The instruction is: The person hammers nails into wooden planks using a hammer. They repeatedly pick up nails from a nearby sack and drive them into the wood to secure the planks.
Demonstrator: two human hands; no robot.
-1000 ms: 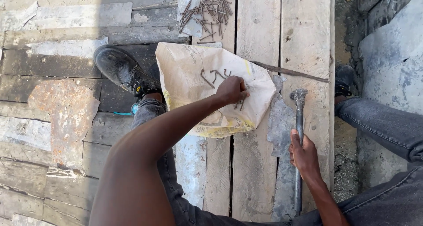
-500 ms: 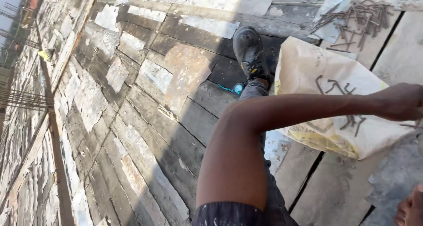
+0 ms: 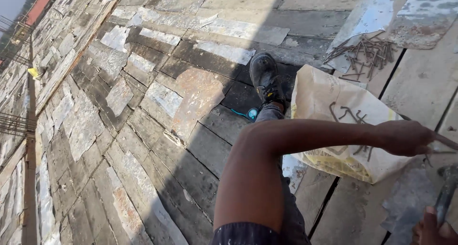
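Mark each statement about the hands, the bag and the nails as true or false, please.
1. The left hand reaches across the bag. True.
2. The right hand is empty. False: it grips a hammer.
3. Loose nails lie in a pile beyond the bag. True.
4. The shoe is white. False: it is black.
5. The bag lies on grass. False: it lies on wooden planks.

Package: a flattened paper sack (image 3: 334,125) is lying on the planks at the right.
Colours: it is showing pale tan, with yellow printing along its near edge.
Load: bent nails are resting on it.
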